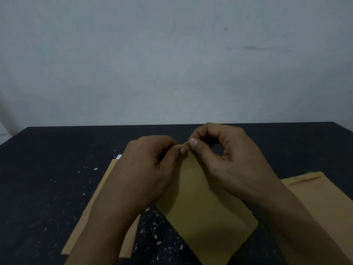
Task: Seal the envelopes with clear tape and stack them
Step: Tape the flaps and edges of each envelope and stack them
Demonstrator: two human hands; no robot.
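Both hands met at the far tip of a mustard-yellow paper envelope (202,207) and pinched it there. The left hand (152,165) had its fingers curled in, with the thumb (183,150) pressed against the paper's top edge. The right hand (225,159) closed on the same spot from the other side, its thumb (193,142) flat on the tip and its forefinger arched over it, leaving a dark hollow inside the curl. The two thumbs touched or nearly touched. Whether anything besides paper lay between the fingertips could not be told.

The envelope hung from that pinch turned like a diamond, one corner up at the fingers and the opposite corner low, near the bottom of the view. It sat between the two forearms, and its near part was raised off the surface.

Under the left forearm lay a tan flat paper envelope (103,188), flat on the black tabletop (47,169), its long edge running away to the left. A small white scrap (118,156) showed just beyond its far corner, beside the left hand. To the right, partly hidden by the right forearm, lay a second tan envelope (321,197) with a creased far edge. Pale flecks (154,236) were scattered over the dark tabletop. Behind the table rose a plain grey wall (172,54) with faint scuffs.
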